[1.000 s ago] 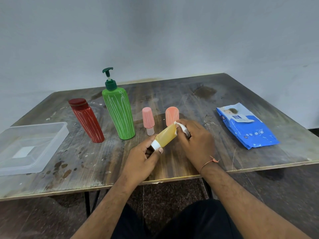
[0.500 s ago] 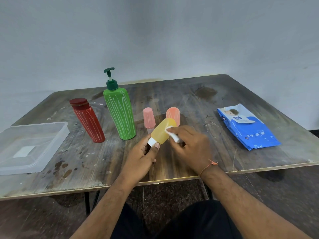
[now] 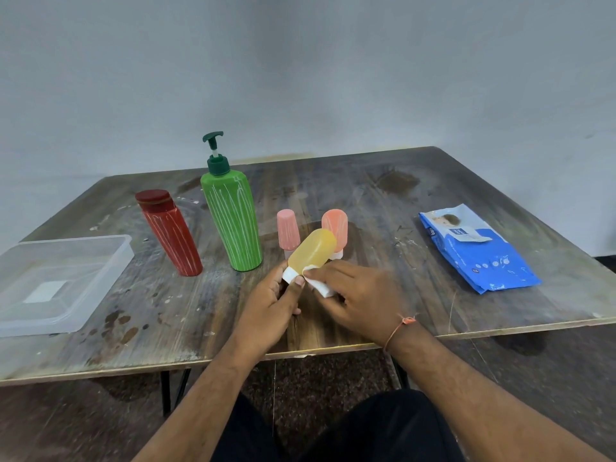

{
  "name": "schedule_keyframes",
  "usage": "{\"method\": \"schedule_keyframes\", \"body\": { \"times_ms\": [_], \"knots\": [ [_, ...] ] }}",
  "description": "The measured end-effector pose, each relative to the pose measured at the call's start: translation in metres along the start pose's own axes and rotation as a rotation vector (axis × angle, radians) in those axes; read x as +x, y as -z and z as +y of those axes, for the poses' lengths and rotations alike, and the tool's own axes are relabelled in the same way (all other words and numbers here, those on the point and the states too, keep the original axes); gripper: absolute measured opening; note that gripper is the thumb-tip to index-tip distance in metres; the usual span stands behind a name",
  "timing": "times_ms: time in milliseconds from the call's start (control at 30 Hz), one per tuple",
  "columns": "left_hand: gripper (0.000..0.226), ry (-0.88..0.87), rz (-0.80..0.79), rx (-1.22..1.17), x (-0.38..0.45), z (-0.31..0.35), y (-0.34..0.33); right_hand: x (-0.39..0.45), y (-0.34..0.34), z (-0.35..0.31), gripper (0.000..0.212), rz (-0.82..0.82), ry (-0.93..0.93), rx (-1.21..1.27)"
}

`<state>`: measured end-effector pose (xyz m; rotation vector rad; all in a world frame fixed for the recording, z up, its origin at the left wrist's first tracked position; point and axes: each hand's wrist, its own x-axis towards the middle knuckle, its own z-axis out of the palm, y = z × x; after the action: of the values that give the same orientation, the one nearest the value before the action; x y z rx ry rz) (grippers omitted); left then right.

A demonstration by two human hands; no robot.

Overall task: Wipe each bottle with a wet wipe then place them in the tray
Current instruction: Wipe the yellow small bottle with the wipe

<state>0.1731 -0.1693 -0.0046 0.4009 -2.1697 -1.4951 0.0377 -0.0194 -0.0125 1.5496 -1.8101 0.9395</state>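
My left hand pinches the white cap end of a small yellow bottle, which tilts up and away from me above the table's front middle. My right hand holds a folded white wet wipe against the bottle's lower side, near the cap. Behind them stand a pink small bottle and an orange small bottle, cap down. A tall green pump bottle and a red bottle stand further left. The clear plastic tray sits at the left edge with no bottle in it.
A blue pack of wet wipes lies flat on the right side of the worn wooden table. The table's front edge runs just under my wrists. A grey wall stands behind the table.
The wipe in my right hand has slid down the yellow bottle from its far end to near the cap. The bottle has tipped more upright in my left hand.
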Motion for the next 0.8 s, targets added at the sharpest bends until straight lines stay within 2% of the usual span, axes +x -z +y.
{"method": "schedule_keyframes", "body": {
  "times_ms": [133,267,333,400,533,600,667,800],
  "knots": [
    [0.034,0.004,-0.009,0.036,-0.0003,0.0002,-0.0014,0.0002,0.0004,0.0009,0.024,0.069,-0.055,-0.022],
    [0.040,0.009,-0.058,0.122,-0.0020,-0.0029,-0.0008,0.0034,0.0039,0.0051,0.026,0.227,-0.283,-0.077],
    [0.042,0.010,-0.064,0.158,-0.0026,-0.0046,-0.0007,0.0031,0.0039,0.0067,0.025,0.229,-0.335,-0.062],
    [0.042,-0.009,-0.063,0.191,-0.0031,-0.0033,-0.0008,0.0015,0.0026,0.0061,0.024,0.169,-0.289,-0.002],
    [0.042,-0.072,-0.045,0.216,-0.0043,0.0003,-0.0017,-0.0001,0.0024,0.0008,0.021,-0.011,-0.085,0.109],
    [0.042,-0.076,-0.043,0.211,-0.0036,-0.0006,-0.0022,0.0004,0.0027,0.0006,0.021,-0.015,-0.069,0.106],
    [0.042,-0.064,-0.036,0.215,-0.0022,-0.0017,-0.0029,0.0012,0.0024,0.0025,0.022,0.049,-0.123,0.044],
    [0.046,-0.118,-0.028,0.327,-0.0054,-0.0006,-0.0041,0.0036,0.0037,0.0058,0.024,0.208,-0.368,-0.064]
  ]
}}
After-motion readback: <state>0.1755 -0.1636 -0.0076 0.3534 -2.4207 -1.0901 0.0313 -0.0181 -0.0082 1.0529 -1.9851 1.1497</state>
